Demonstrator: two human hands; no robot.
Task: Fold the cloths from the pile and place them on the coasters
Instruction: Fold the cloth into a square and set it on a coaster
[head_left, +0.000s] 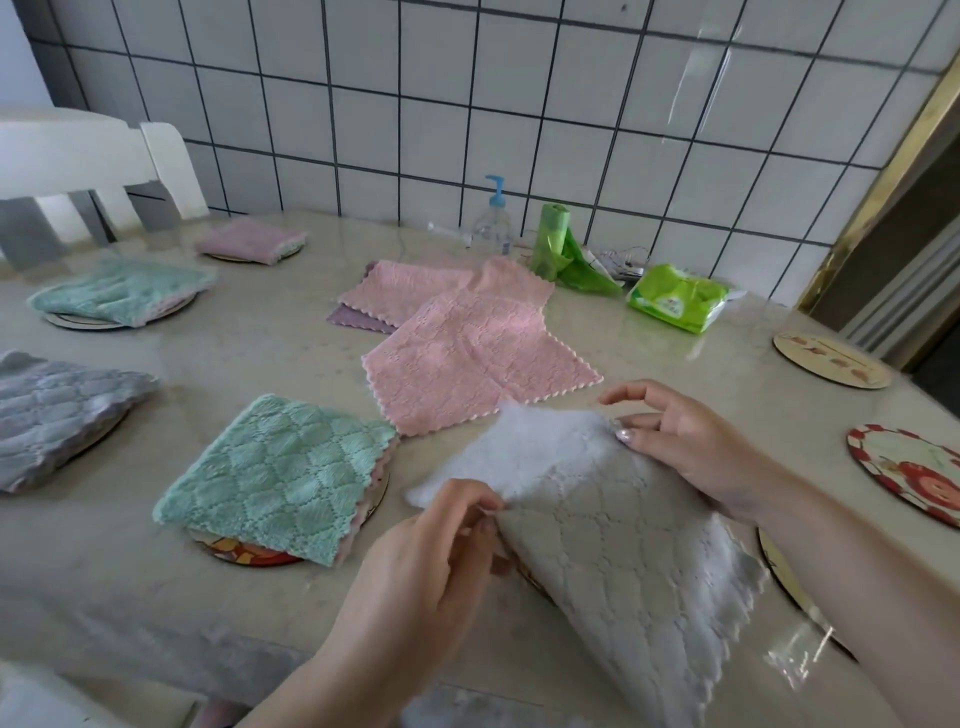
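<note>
A grey-white quilted cloth (613, 530) lies partly folded near the table's front edge, over a coaster whose rim (779, 566) shows at its right. My left hand (415, 566) pinches the cloth's left edge. My right hand (691, 441) pinches its far right corner. The pile of pink cloths (467, 343) lies spread in the middle of the table, with a purple one (353, 317) under it. Folded cloths sit on coasters: green (280, 467), grey (52, 410), teal (119, 291), mauve (249, 239).
Two bare coasters lie at the right: a beige one (831, 358) and a red-rimmed one (909, 473). By the tiled wall stand a pump bottle (491, 223), a green bag roll (561, 249) and a wipes pack (675, 296). A white chair (93, 161) stands far left.
</note>
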